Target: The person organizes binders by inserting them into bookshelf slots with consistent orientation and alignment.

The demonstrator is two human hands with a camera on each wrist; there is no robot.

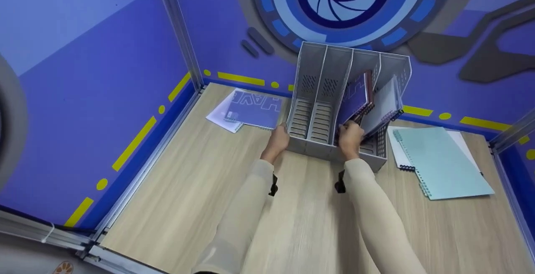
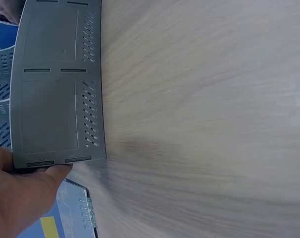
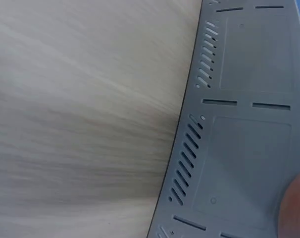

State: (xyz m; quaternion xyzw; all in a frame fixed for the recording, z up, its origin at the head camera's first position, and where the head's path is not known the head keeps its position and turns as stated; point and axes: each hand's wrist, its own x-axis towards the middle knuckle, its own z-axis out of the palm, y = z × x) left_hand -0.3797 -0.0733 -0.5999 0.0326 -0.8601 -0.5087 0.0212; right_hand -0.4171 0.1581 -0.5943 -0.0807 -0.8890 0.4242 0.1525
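A grey file rack (image 1: 317, 146) with several upright slots stands at the back of the table. My left hand (image 1: 276, 142) grips its left front corner, with the fingers at the side wall in the left wrist view. My right hand (image 1: 351, 138) holds the rack's low front edge at the third slot, its fingers inside and partly hidden. Just behind those fingers, a dark spiral notebook (image 1: 354, 94) leans in that slot. Pale spiral notebooks (image 1: 382, 105) lean in the rightmost slot. The two left slots show their slatted floors.
Left of the rack lie a purple notebook (image 1: 255, 109) and a white one (image 1: 221, 113) under it. To the right, a mint-green spiral notebook (image 1: 445, 163) lies over white ones (image 1: 397, 148). Printed blue walls (image 1: 104, 77) enclose the wooden table (image 1: 188, 190).
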